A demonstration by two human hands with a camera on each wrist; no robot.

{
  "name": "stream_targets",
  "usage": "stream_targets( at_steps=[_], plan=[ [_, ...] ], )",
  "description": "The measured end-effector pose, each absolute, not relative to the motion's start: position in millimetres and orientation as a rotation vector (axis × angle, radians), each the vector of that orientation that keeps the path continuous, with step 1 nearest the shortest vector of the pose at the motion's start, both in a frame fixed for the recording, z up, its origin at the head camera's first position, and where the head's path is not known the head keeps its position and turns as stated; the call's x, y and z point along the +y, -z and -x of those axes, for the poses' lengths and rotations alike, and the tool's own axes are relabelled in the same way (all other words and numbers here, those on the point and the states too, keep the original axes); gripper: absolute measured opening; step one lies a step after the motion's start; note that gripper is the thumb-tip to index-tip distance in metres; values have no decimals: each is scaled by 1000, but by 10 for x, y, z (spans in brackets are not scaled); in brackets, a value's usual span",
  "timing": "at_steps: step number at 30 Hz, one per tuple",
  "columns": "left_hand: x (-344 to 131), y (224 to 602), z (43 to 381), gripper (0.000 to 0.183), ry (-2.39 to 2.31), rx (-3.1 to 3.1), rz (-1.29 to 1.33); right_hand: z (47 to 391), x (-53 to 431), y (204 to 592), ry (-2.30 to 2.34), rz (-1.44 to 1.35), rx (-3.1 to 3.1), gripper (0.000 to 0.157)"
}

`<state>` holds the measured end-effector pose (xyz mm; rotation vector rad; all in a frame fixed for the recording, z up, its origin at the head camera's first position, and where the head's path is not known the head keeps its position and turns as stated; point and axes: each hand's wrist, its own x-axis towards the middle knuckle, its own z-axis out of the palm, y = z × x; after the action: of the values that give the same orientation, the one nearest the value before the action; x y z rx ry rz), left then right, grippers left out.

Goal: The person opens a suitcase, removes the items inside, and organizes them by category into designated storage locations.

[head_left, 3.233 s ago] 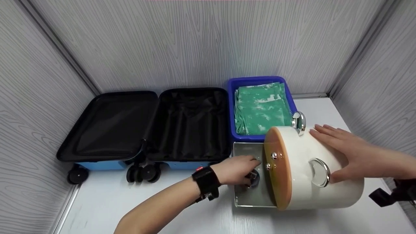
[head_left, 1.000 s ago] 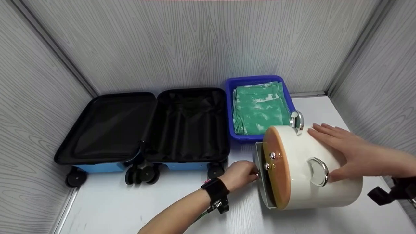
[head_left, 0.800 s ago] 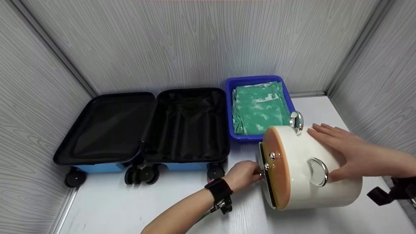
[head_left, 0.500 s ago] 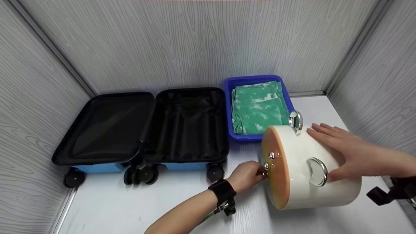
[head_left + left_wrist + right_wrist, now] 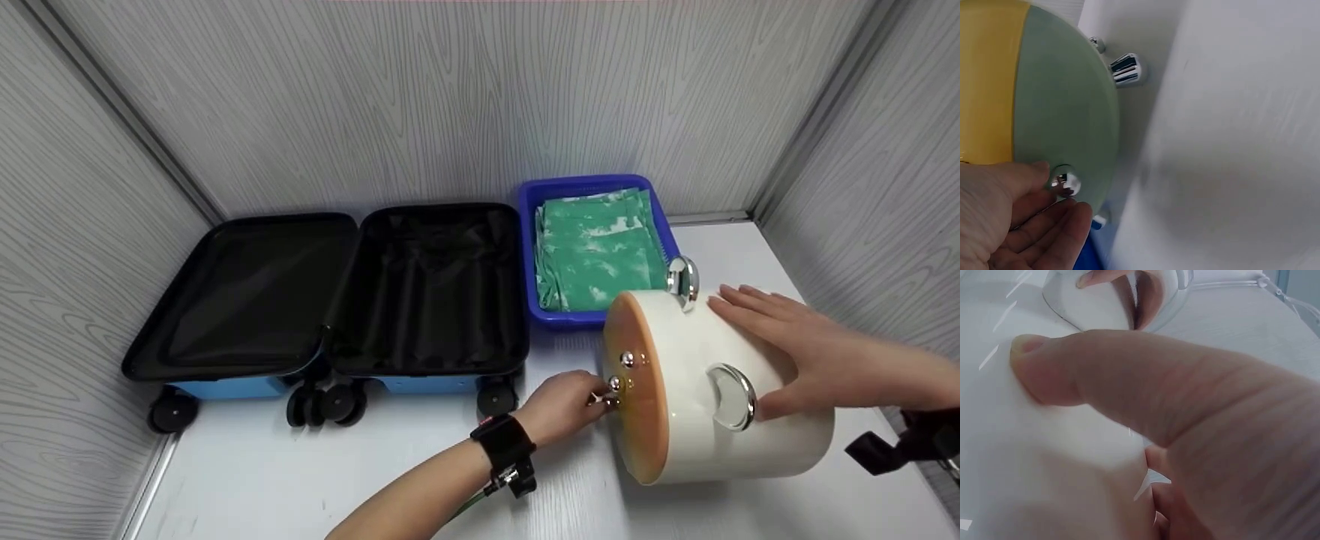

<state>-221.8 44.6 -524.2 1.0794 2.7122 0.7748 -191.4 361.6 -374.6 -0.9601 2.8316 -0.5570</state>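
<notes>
A cream drum-shaped drawer box point(image 5: 697, 442) lies on the white table, its orange, yellow and green round front facing left. Chrome knobs, including a lower knob point(image 5: 1066, 183), stand out from that front, whose drawers sit flush. My left hand point(image 5: 564, 405) is at the lower knob, thumb and fingers loosely around it with a small gap in the left wrist view. My right hand point(image 5: 806, 356) rests on the box's side with fingers spread, beside a curved chrome handle point(image 5: 739, 397). In the right wrist view the thumb point(image 5: 1044, 371) lies against the cream side.
An unfolded blue suitcase point(image 5: 427, 384) with black lining and wheels lies to the left. Behind the box stands a blue basket point(image 5: 574, 320) holding folded green-and-white cloth point(image 5: 600, 247). Grey wood-patterned walls point(image 5: 420, 97) enclose the table on the back and sides.
A clear-edged drawer was out, with my left hand holding a dark item in it. The hand has pushed the drawer in by its knob and loosened its fingers. The right hand stayed.
</notes>
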Motion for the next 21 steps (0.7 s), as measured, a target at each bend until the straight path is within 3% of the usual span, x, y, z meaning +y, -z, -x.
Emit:
stream_targets(
  at_steps=[13,21],
  plan=[
    [-6,4820,2224,37,-787,2874,-1099,1915,3616,3740,546,976,2837,124],
    [-586,4740,2244,53,-768,3046,-903,1907,3588,3679,526,923,2819,124]
  ],
)
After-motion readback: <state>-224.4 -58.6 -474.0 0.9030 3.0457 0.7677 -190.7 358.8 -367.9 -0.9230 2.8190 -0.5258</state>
